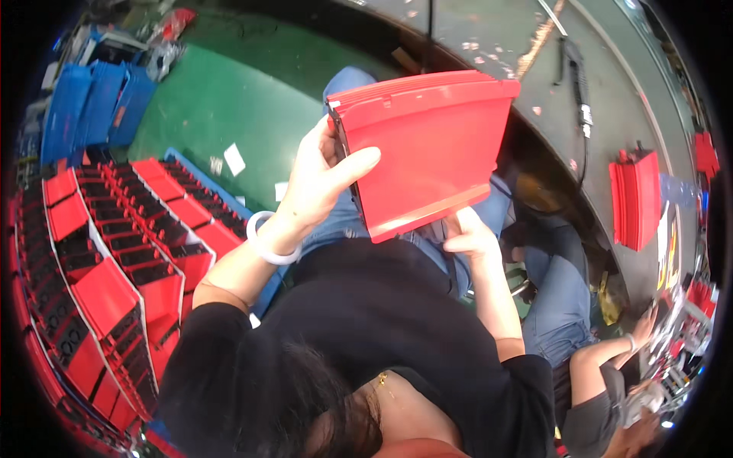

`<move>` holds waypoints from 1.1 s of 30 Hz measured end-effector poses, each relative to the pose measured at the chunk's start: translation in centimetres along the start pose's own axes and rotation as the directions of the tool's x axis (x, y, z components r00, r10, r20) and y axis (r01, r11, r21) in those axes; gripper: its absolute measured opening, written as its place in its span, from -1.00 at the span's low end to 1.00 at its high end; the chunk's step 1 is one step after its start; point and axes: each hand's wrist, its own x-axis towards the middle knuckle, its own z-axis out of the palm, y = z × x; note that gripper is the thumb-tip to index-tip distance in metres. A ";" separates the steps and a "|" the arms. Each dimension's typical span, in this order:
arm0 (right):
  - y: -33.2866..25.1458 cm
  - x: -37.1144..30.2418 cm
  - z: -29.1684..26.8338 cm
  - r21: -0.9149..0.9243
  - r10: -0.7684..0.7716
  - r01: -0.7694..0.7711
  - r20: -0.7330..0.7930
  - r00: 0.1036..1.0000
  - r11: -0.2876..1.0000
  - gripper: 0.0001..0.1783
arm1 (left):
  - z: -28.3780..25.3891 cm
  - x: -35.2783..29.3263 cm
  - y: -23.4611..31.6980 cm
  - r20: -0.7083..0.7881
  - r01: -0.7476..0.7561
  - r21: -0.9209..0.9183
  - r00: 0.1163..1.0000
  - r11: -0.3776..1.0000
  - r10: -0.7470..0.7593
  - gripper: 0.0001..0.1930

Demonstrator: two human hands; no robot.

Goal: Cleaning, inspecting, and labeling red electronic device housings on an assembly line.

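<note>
- The person is wearing a plain black top [366,305], its neckline dipping low.
- Short, loose sleeves [202,359] are ending near the elbows in the same black.
- A thick, smooth, round white bangle [269,252] is circling the left wrist.
- Blue jeans [332,224] are covering the legs.
- A small gold-coloured pendant [383,377] is hanging at the neck.
- Long, loose hair [305,397] is spilling over the top.
- Both hands [328,175] are showing bare.

**Scraps of Paper Dot Green Floor**

White paper scraps [234,159] lie on a green floor [202,99] near blue bins [99,103] clustered at upper left, a clear plastic bag [163,61] just beside them. Opposite, a black corded tool [574,76] rests on a gray table [618,99]; a co-worker in a dark shirt [592,397] sits at lower right.
</note>
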 end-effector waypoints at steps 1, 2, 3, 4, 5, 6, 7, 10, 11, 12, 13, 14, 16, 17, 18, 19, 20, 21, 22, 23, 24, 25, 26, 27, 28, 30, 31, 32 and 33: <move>-1.1 0.0 0.7 0.263 -0.006 0.011 -0.018 1.000 0.965 -0.03 | 0.8 0.5 0.4 0.040 -0.022 0.010 0.999 1.000 0.021 -0.48; -0.4 0.4 0.7 0.154 -0.066 0.099 -0.210 0.975 0.983 -0.06 | 1.6 1.1 0.8 0.073 -0.045 -0.037 0.996 0.998 0.048 -0.49; 0.1 0.9 0.4 0.033 -0.146 0.173 -0.394 0.907 0.984 -0.10 | 2.6 1.8 1.0 0.110 -0.065 -0.086 0.991 0.994 0.074 -0.49; -0.7 1.1 0.4 0.009 -0.213 0.244 -0.453 0.865 0.970 -0.20 | 3.4 2.6 1.1 0.137 -0.083 -0.094 0.986 0.992 0.095 -0.50; -1.7 1.3 0.5 -0.023 -0.269 0.290 -0.454 0.849 0.957 -0.20 | 4.5 3.4 1.3 0.185 -0.109 -0.092 0.975 0.990 0.124 -0.50; -2.7 1.6 0.7 0.016 -0.289 0.337 -0.473 0.832 0.942 -0.22 | 5.5 4.0 1.5 0.163 -0.094 -0.137 0.980 0.986 0.116 -0.51; -3.5 1.7 0.9 0.054 -0.310 0.385 -0.498 0.810 0.921 -0.23 | 6.6 4.7 1.7 0.150 -0.071 -0.183 0.984 0.981 0.099 -0.51; -6.6 2.7 0.3 0.036 -0.482 0.591 -0.539 0.690 0.806 -0.44 | 9.5 6.8 2.3 0.322 -0.139 -0.100 0.932 0.985 0.165 -0.48; -7.6 3.2 0.9 0.012 -0.520 0.668 -0.617 0.591 0.744 -0.46 | 10.8 7.2 2.6 0.355 -0.192 -0.061 0.913 0.980 0.201 -0.36; -8.6 3.2 0.9 0.014 -0.549 0.713 -0.628 0.552 0.701 -0.45 | 11.9 7.5 2.5 0.389 -0.235 -0.042 0.892 0.971 0.232 -0.30; -9.6 3.2 0.8 0.020 -0.574 0.754 -0.636 0.517 0.657 -0.45 | 12.9 7.7 2.5 0.418 -0.281 -0.022 0.869 0.960 0.264 -0.23; -10.1 3.1 0.1 0.044 -0.603 0.795 -0.626 0.494 0.605 -0.46 | 13.8 8.2 2.6 0.462 -0.278 -0.009 0.851 0.961 0.250 -0.17; -10.6 3.2 -1.1 0.037 -0.632 0.844 -0.645 0.429 0.536 -0.46 | 15.4 8.9 2.2 0.492 -0.294 -0.008 0.831 0.956 0.260 -0.16; -10.7 3.3 -1.4 0.042 -0.641 0.867 -0.656 0.399 0.496 -0.47 | 16.0 9.1 2.0 0.486 -0.309 -0.015 0.829 0.951 0.277 -0.16; -10.9 3.4 -1.7 0.064 -0.636 0.893 -0.680 0.366 0.446 -0.47 | 16.4 9.4 1.9 0.497 -0.327 0.007 0.821 0.945 0.280 -0.16; -10.9 3.3 -1.8 0.068 -0.636 0.905 -0.689 0.347 0.421 -0.47 | 16.7 9.6 1.6 0.517 -0.325 0.025 0.814 0.945 0.267 -0.16; -10.8 3.0 -1.9 0.074 -0.647 0.900 -0.669 0.364 0.430 -0.49 | 17.0 9.7 1.3 0.502 -0.328 0.014 0.819 0.944 0.277 -0.16; -10.8 2.7 -2.1 0.078 -0.660 0.894 -0.647 0.382 0.441 -0.51 | 17.4 9.8 1.0 0.485 -0.333 0.000 0.824 0.943 0.291 -0.16; -10.7 2.6 -2.1 0.104 -0.664 0.898 -0.639 0.390 0.427 -0.52 | 17.5 9.9 0.8 0.499 -0.332 0.016 0.820 0.943 0.280 -0.16; -10.6 2.5 -2.2 0.110 -0.662 0.905 -0.646 0.379 0.411 -0.52 | 17.5 10.0 0.6 0.488 -0.309 0.009 0.832 0.951 0.265 -0.16; -10.5 2.4 -2.3 0.079 -0.652 0.896 -0.659 0.375 0.436 -0.53 | 17.7 9.9 0.4 0.471 -0.285 0.001 0.846 0.959 0.251 -0.16; -10.3 2.3 -2.4 0.049 -0.641 0.885 -0.671 0.373 0.464 -0.53 | 17.8 9.8 0.3 0.475 -0.282 0.015 0.846 0.959 0.241 -0.16; -10.2 2.2 -2.6 0.058 -0.636 0.888 -0.676 0.371 0.457 -0.53 | 18.1 9.6 0.3 0.464 -0.275 0.025 0.855 0.961 0.232 -0.18; -10.1 2.2 -2.7 0.089 -0.623 0.886 -0.679 0.388 0.454 -0.53 | 18.2 9.5 0.3 0.452 -0.269 0.033 0.863 0.963 0.226 -0.19; -10.1 2.1 -2.9 0.121 -0.611 0.884 -0.680 0.405 0.452 -0.53 | 18.2 9.5 0.2 0.452 -0.268 0.043 0.864 0.962 0.221 -0.19; -10.1 1.9 -3.0 0.144 -0.605 0.875 -0.670 0.430 0.463 -0.53 | 18.4 9.6 0.0 0.424 -0.255 0.072 0.883 0.964 0.202 -0.22; -10.2 2.0 -3.1 0.135 -0.600 0.870 -0.674 0.432 0.474 -0.53 | 18.4 9.6 0.0 0.423 -0.256 0.080 0.884 0.963 0.200 -0.22; -10.3 2.0 -3.1 0.126 -0.595 0.865 -0.677 0.433 0.486 -0.52 | 18.6 9.5 -0.1 0.409 -0.267 0.067 0.886 0.961 0.217 -0.22; -10.3 2.0 -3.0 0.129 -0.594 0.866 -0.678 0.433 0.483 -0.52 | 18.6 9.5 -0.1 0.396 -0.276 0.053 0.888 0.960 0.233 -0.23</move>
